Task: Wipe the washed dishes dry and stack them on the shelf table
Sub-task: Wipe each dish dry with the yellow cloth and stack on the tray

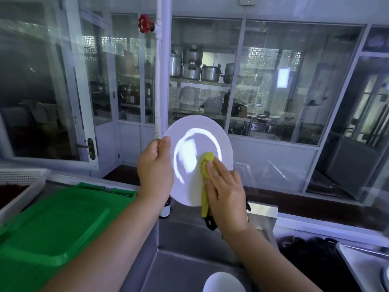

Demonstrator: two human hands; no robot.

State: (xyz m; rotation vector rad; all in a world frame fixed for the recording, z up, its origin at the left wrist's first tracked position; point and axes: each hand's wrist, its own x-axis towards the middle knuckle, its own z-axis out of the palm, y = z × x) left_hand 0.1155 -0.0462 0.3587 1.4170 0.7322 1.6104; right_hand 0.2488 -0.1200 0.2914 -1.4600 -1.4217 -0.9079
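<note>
Above the sink (189, 268), the left hand (154, 165) grips the plate (200, 131) by its rim. The right hand (226, 199), fingers flat, presses the yellow cloth (207, 159); best sweep outward to the rim.

This is a big working kitchen, the kind that cooks for many people, at the spot where dishes get washed. Behind the glass windows (294, 91) are shelves (200, 82) full of big silver pots (191, 71) with lids. In front is a deep steel sink (181, 239) with a white bowl (224, 283) in it. Over the sink is a white plate (195, 127) with a yellow cloth (207, 159) on it. A white pipe (162, 70) with a red tap wheel (144, 23) runs up by the windows. A green plastic lid (52, 224) and a white plastic crate (25, 180) sit to the left.
</note>
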